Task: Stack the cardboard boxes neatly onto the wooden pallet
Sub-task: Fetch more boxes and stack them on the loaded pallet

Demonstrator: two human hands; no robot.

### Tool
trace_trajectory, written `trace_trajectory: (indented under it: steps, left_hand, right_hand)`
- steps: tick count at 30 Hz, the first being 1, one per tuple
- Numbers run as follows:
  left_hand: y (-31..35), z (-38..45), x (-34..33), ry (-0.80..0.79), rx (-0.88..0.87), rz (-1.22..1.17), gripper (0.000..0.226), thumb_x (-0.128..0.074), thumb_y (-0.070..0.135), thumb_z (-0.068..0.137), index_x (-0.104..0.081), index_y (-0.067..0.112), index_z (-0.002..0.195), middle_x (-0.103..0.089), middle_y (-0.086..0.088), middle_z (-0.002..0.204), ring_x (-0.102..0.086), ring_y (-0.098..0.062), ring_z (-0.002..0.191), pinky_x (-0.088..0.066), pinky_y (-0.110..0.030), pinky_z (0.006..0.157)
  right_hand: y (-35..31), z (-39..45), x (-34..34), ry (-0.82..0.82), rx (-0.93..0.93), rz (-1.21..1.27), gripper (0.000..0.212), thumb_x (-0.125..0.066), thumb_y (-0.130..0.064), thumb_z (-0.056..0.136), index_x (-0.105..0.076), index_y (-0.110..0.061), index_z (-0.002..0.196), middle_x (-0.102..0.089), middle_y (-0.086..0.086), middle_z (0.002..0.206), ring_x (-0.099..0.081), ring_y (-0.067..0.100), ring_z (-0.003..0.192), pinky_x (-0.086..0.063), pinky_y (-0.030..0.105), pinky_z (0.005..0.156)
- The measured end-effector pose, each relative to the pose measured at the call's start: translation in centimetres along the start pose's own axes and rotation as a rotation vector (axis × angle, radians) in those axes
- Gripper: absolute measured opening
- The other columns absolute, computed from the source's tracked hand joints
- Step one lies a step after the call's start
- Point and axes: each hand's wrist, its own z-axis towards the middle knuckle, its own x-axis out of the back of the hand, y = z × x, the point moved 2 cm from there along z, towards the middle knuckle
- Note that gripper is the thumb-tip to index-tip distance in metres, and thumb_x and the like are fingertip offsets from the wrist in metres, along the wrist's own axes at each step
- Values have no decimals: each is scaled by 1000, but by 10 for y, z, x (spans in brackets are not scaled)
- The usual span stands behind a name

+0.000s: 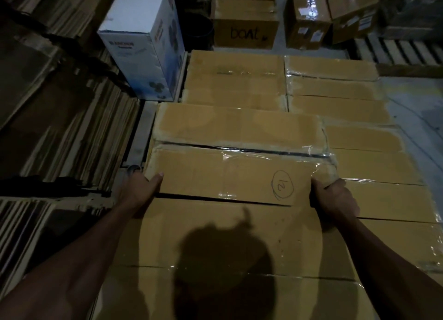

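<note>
Gripping a long cardboard box at its two short ends, the left hand and right hand curl round opposite corners. Its long axis runs side to side, resting atop neighbouring boxes on the pallet.

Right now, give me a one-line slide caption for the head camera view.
Both hands, left hand and right hand, grip the ends of a taped cardboard box atop stacked boxes.
</note>
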Motion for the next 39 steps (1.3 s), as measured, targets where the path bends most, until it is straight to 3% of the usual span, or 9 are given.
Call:
trace_trajectory:
  steps: [6,10,15,22,28,34,39]
  left_hand:
    - [-8,-5,-1,90,-9,85,74,-50,64,91,-53,-2,125,-63,-23,112,-60,-41,100,-47,-41,75]
    - [-8,-9,-7,107,20,77,62,-49,60,93,-53,0,109,-59,-14,90,-59,-35,86,-45,-37,66]
    - [-9,-5,-10,161,19,161,72,-35,65,95,-55,-2,111,-63,-24,106,-62,-40,93,-52,-44,77]
    - [-8,2,-16,140,20,117,66,-36,58,99,-57,-5,104,-64,-25,100,-60,-39,91,-43,-39,69]
    - [1,-6,-15,121,24,93,60,-38,47,102,-53,-9,115,-62,-28,107,-59,-41,98,-37,-36,71]
    - [12,-20,-10,120,-65,267,55,-46,32,100,-37,-8,136,-46,-29,137,-47,-44,121,-43,-50,98]
    - [43,-88,-10,68,-243,389,58,-45,34,98,-33,2,144,-39,-17,148,-37,-31,133,-34,-42,108]
  right_hand:
    - [-3,-4,-5,64,31,-42,77,-40,-66,93,-39,1,131,-53,27,129,-54,45,116,-41,53,95]
    - [-3,-7,-8,101,56,-143,72,-35,-65,95,-37,-1,130,-55,25,126,-56,43,113,-40,51,95]
    - [-3,-7,-13,111,57,-192,74,-33,-64,96,-31,-1,135,-54,26,126,-56,43,112,-40,51,94]
    - [-3,0,-14,64,51,-223,86,-27,-67,96,-22,3,147,-49,26,136,-52,43,120,-37,52,101]
    - [-9,-4,-6,-20,12,-198,88,-25,-68,97,-15,0,152,-43,23,145,-46,40,129,-29,52,108]
    - [7,-54,8,52,167,-233,61,-38,-47,100,-36,-3,142,-44,20,142,-41,37,131,-30,50,110]
    - [43,-123,6,-13,177,-157,54,-43,-43,98,-42,-9,139,-41,14,146,-36,32,137,-29,47,113]
